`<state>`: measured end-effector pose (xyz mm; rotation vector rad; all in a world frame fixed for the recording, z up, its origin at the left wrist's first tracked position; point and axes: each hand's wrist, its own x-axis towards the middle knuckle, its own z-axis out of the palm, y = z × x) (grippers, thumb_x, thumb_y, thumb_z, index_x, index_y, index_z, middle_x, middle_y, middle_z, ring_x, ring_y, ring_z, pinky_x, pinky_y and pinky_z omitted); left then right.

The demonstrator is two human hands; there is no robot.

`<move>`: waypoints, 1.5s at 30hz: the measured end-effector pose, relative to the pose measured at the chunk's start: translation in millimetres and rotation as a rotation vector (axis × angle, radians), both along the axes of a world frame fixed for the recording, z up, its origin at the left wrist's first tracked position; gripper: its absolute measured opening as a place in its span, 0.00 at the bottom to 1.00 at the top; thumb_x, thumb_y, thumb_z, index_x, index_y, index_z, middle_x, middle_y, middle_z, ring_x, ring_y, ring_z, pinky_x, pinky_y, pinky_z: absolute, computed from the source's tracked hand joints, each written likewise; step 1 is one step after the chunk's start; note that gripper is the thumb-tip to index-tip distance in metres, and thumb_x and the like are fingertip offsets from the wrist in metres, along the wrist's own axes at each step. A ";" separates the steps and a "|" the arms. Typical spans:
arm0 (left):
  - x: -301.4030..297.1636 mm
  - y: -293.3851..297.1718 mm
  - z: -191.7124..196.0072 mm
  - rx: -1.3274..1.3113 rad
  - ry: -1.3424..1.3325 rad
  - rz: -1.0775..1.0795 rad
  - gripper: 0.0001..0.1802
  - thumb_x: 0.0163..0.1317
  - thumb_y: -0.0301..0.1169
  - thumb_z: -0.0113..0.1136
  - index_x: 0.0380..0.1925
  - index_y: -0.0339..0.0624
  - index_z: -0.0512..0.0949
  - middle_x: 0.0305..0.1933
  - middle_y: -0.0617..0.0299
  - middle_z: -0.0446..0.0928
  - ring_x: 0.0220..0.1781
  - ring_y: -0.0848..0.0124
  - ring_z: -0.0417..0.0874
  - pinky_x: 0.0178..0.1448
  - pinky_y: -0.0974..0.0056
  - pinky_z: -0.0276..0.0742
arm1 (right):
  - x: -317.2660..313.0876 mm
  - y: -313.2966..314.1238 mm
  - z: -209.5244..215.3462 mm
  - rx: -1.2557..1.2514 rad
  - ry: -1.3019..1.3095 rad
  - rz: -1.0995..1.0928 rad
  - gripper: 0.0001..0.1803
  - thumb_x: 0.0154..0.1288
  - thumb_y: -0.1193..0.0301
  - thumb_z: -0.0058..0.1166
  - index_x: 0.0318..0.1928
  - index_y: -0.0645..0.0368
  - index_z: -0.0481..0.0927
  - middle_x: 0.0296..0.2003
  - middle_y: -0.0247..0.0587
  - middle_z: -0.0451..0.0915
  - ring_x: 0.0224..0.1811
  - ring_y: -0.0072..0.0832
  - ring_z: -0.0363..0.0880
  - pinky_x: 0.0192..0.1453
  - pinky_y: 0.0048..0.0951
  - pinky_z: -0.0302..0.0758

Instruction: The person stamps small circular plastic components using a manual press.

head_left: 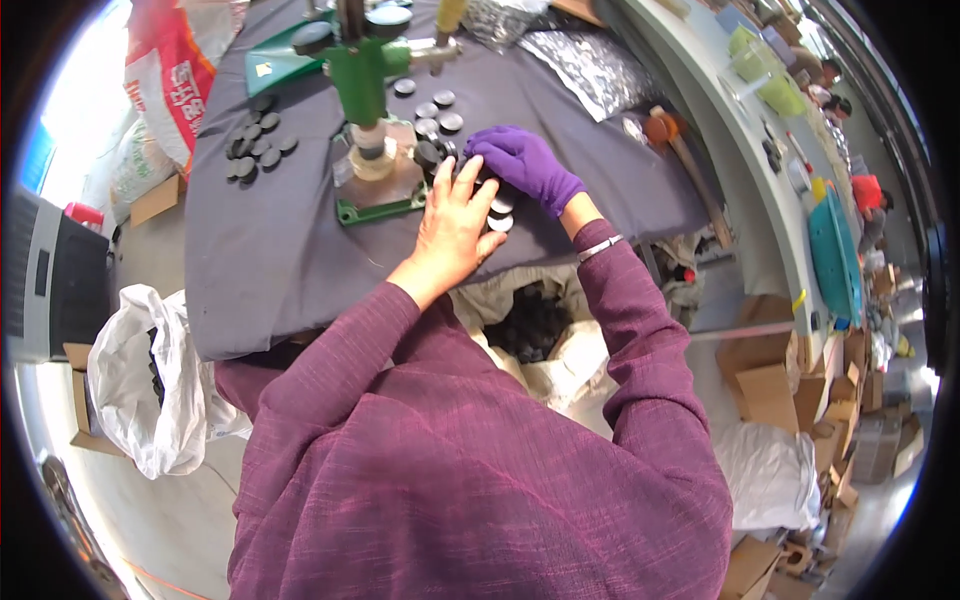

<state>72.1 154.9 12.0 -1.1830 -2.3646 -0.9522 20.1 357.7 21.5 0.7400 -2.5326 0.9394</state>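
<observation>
My left hand (453, 232) is bare and rests over a small pile of round discs, its fingers spread and stretched forward. My right hand (525, 165), in a purple glove, is beside it with fingers bent and pressed together at the pile; what they hold, if anything, is hidden. Grey-topped discs (500, 222) show just below the left fingertips, and more discs (450, 122) lie beyond both hands. Left of my left hand stands a green hand press (358, 85) with a pale round die (372, 163) on its base.
Dark discs (262, 146) lie in a group on the left of the grey cloth (270, 270). At the right edge is a hammer-like tool (690, 165); silvery plastic bags (590, 75) lie behind. An open sack of black pieces (530, 325) sits below the table's front edge.
</observation>
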 end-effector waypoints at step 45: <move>1.3 -60.4 2.1 0.066 0.165 0.072 0.21 0.46 0.25 0.65 0.44 0.38 0.77 0.46 0.55 0.75 0.44 0.57 0.76 0.46 0.57 0.76 | -128.5 -76.0 9.3 -0.102 -0.226 -0.329 0.17 0.65 0.56 0.52 0.42 0.56 0.83 0.35 0.43 0.84 0.37 0.36 0.82 0.42 0.35 0.76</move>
